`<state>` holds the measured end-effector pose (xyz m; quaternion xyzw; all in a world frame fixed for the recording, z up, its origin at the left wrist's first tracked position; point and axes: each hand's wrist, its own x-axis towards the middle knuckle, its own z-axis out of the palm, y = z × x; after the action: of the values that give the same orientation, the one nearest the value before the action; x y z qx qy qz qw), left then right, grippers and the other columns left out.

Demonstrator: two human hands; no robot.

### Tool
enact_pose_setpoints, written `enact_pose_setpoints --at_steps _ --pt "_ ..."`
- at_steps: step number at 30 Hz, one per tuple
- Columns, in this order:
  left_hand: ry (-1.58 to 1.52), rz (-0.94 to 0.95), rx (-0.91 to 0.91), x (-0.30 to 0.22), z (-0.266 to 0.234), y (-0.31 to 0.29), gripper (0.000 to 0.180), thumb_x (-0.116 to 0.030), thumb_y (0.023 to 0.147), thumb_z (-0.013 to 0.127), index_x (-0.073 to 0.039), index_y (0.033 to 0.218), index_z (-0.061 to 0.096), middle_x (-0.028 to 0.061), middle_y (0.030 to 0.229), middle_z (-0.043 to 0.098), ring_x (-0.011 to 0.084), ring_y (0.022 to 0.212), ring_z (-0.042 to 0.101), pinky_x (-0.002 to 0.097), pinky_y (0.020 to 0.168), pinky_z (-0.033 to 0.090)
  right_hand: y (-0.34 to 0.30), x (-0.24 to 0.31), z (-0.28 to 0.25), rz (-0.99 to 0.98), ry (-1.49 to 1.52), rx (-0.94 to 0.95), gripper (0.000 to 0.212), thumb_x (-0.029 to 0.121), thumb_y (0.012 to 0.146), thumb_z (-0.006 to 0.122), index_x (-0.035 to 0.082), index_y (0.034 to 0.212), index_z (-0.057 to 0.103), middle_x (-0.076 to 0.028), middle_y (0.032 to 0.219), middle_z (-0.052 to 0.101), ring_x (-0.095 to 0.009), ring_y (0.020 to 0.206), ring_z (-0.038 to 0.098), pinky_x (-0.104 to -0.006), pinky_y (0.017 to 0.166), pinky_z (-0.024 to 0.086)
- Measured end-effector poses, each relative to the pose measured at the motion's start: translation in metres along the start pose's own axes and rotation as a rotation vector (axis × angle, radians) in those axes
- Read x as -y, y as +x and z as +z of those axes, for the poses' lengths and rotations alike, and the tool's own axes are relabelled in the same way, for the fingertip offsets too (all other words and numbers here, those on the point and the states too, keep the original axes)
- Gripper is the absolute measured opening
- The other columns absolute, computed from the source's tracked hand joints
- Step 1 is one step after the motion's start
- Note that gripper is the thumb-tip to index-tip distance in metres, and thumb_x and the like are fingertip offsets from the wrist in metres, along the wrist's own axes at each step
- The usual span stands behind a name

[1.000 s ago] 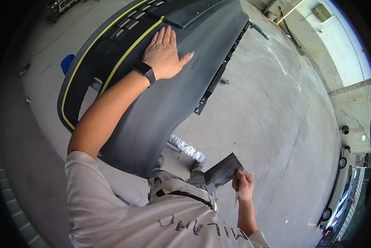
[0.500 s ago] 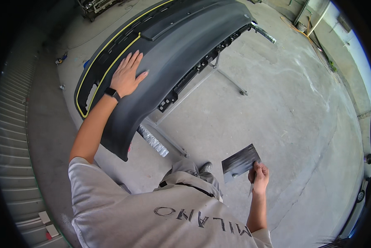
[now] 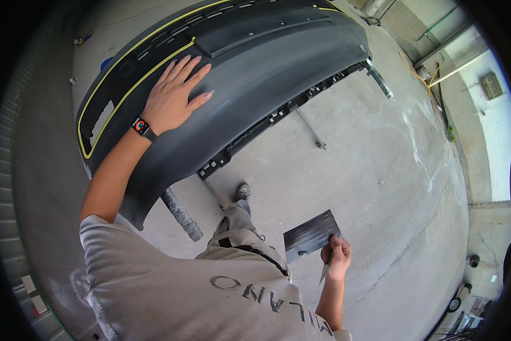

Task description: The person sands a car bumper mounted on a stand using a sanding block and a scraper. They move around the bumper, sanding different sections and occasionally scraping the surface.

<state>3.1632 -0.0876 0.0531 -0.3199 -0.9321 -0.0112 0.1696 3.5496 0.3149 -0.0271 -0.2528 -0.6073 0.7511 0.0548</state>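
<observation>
A dark grey car bumper cover (image 3: 232,91) with yellow tape lines spans the upper part of the view. My left hand (image 3: 173,99) lies flat on its surface, fingers spread, just right of the inner tape line (image 3: 143,79). A watch (image 3: 142,127) is on that wrist. My right hand (image 3: 338,256), low and away from the bumper, grips a rectangular dark putty board (image 3: 311,233) by its right edge. Smears and a small grey dab show on the board. A thin pointed blade (image 3: 325,273), perhaps a spreader, sticks out below the same hand; its handle is hidden.
The bumper rests on a metal stand with wrapped arms (image 3: 181,215), one near my legs and another (image 3: 379,78) at the far right. A stand leg (image 3: 312,129) reaches over the concrete floor. An orange hose (image 3: 434,77) lies by the right wall. A ribbed shutter (image 3: 5,187) runs along the left.
The view has shifted, and my feet have moved closer to the bumper. My left hand has slid slightly along the bumper surface, still flat. The right hand keeps hold of the board.
</observation>
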Motion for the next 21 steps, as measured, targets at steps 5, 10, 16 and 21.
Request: enact_pose_setpoints --at_steps 5,10,16,21 --pt "-0.040 -0.063 0.035 0.007 -0.020 -0.041 0.065 -0.037 0.104 0.065 -0.015 0.163 0.048 0.0139 0.170 0.041 0.0388 0.157 0.036 0.0557 0.131 0.027 0.073 0.043 0.031 -0.074 0.030 0.114 0.048 0.023 0.113 0.060 0.013 0.069 0.045 0.001 0.050 0.041 -0.009 0.039 0.030 -0.0301 0.040 0.021" --pt "-0.228 -0.141 -0.051 -0.037 -0.034 -0.060 0.057 -0.025 0.097 0.075 -0.005 0.149 0.060 0.0146 0.163 0.049 0.0353 0.145 0.049 0.0515 0.118 0.044 0.143 0.092 0.100 -0.037 -0.044 0.271 0.046 0.022 0.111 0.062 0.010 0.068 0.050 0.004 0.054 0.040 -0.007 0.041 0.032 -0.0286 0.041 0.023" --pt "-1.515 -0.332 0.278 -0.104 -0.025 -0.046 0.034 -0.027 0.111 0.064 0.000 0.130 0.057 0.0099 0.082 0.060 0.0191 0.068 0.056 0.0350 0.062 0.045 0.193 0.121 0.201 -0.123 -0.304 0.684 0.042 0.021 0.114 0.057 0.007 0.075 0.054 0.007 0.059 0.041 -0.005 0.049 0.040 -0.0258 0.048 0.030" --pt "-1.894 -0.640 -0.091 -0.118 -0.026 -0.051 0.031 -0.018 0.116 0.056 0.000 0.141 0.059 0.0005 0.124 0.068 0.0053 0.109 0.058 0.0241 0.100 0.047 0.231 0.125 0.215 0.352 0.266 0.440 0.075 0.072 0.109 0.035 0.004 0.112 0.065 0.002 0.070 0.043 -0.010 0.059 0.037 -0.0253 0.052 0.033"
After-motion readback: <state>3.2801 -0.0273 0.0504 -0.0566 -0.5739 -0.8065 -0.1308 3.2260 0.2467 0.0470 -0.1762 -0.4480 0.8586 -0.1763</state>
